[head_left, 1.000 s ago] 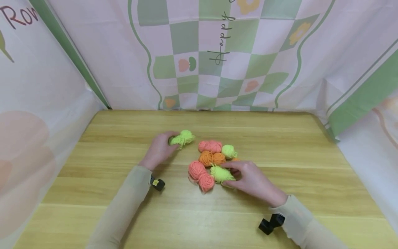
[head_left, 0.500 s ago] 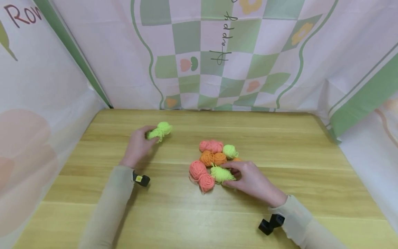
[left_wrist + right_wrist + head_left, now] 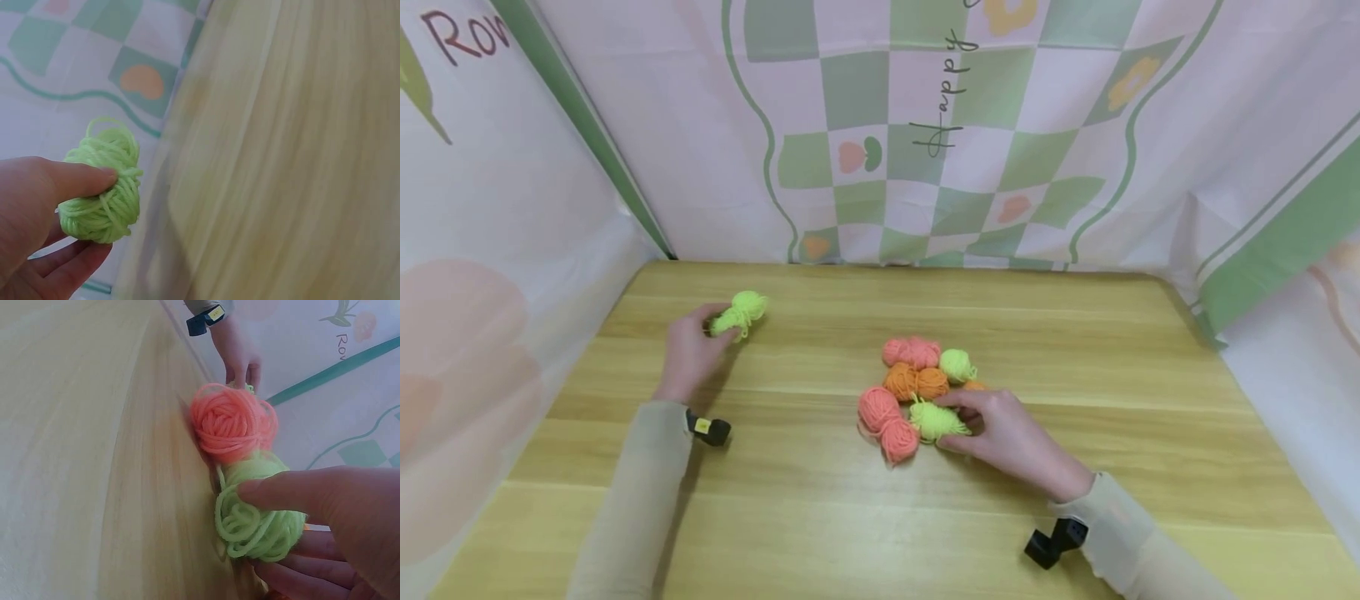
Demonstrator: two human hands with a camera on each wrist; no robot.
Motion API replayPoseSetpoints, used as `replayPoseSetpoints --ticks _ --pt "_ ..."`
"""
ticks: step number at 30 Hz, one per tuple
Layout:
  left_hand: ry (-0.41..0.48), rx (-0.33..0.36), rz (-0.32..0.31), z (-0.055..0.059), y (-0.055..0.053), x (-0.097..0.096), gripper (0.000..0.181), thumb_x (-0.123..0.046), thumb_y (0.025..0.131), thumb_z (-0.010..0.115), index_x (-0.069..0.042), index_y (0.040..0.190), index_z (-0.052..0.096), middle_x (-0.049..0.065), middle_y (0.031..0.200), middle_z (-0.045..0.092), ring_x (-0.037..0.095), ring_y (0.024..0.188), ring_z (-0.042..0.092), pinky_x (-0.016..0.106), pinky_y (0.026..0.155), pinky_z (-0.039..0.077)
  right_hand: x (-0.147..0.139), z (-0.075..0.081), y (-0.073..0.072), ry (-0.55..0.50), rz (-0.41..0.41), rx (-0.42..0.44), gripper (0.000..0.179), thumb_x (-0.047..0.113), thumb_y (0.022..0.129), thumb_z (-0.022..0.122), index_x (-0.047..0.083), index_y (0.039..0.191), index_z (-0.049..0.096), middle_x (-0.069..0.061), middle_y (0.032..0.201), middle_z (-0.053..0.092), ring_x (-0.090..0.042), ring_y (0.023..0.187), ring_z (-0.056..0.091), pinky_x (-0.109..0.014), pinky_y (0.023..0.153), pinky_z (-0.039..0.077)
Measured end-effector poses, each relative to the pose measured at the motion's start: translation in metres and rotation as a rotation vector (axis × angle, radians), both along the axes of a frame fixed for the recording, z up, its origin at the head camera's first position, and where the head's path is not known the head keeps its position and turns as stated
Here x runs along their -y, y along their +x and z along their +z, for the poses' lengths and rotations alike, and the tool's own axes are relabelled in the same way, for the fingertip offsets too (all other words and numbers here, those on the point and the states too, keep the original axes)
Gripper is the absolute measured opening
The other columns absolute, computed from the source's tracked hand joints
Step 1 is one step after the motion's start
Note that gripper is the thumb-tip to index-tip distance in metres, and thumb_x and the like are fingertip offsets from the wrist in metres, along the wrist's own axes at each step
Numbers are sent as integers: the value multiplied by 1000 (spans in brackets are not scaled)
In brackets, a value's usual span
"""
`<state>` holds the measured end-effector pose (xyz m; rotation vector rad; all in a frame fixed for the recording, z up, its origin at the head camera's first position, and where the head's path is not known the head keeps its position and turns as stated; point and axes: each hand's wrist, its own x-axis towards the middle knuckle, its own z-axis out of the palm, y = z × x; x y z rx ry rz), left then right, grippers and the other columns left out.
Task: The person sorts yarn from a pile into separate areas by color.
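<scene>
The left arm (image 3: 625, 500) rises from the lower left of the head view, bringing the left hand (image 3: 691, 354) to left of centre, fingertips toward the upper right. In its wrist view the left thumb (image 3: 84, 180) lies above the left fingers (image 3: 72, 270), pinching. The right arm (image 3: 1138, 542) slants in from the lower right; the right hand (image 3: 1007, 435), right of centre, points leftward, right thumb (image 3: 281, 492) and right fingers (image 3: 312, 582) also pinching

Matt, stringy yarn bundles (image 3: 902, 381); smooth, faintly glossy wood-grain tabletop (image 3: 850, 525); creased, matt cloth backdrop (image 3: 853, 92).

Yarn (image 3: 898, 437) is lime, coral and orange, cloth (image 3: 917, 158) green-checked.
</scene>
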<state>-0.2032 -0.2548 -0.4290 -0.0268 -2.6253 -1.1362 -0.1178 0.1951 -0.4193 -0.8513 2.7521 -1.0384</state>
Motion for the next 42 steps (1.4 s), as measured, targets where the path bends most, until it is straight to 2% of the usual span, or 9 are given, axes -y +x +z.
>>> replayPoseSetpoints --ticks 4,12,19,28,33,42 --pt "11 9 49 -2 -1 12 41 -7 92 75 4 131 64 24 120 67 32 96 63 41 83 53 0 -1 1 6 -7 -2 47 18 79 89 11 122 72 1 108 71 -11 90 68 -26 78 57" --pt "46 29 136 4 -3 32 44 -9 94 73 1 135 62 23 126 66 30 102 63 26 80 49 0 -1 1 3 -9 0 47 17 79 89 11 122 72 0 108 71 -12 90 68 -25 78 57" --pt "68 39 162 6 -5 42 43 -9 94 73 3 135 62 24 127 64 32 106 60 40 90 51 -1 -1 1 -4 -5 -2 44 15 80 89 10 120 72 0 107 71 -12 88 68 -24 77 57" --pt "44 60 178 -4 -7 56 42 -6 94 73 6 132 62 25 129 64 35 108 61 42 91 48 -2 1 3 -37 -6 1 41 12 80 88 10 117 71 -1 109 72 -12 88 69 -25 78 58" --pt "32 63 175 -5 -7 58 43 -7 94 73 7 133 62 27 128 63 38 107 61 48 93 49 -4 8 6 -54 -22 7 42 10 80 88 10 118 71 -3 111 73 -13 91 70 -24 78 57" --pt "26 77 179 -5 -8 58 44 -7 94 73 7 134 61 28 129 63 40 108 61 50 94 49 -4 19 6 -84 18 -31 41 9 79 88 8 117 71 -1 108 74 -11 89 69 -24 77 58"
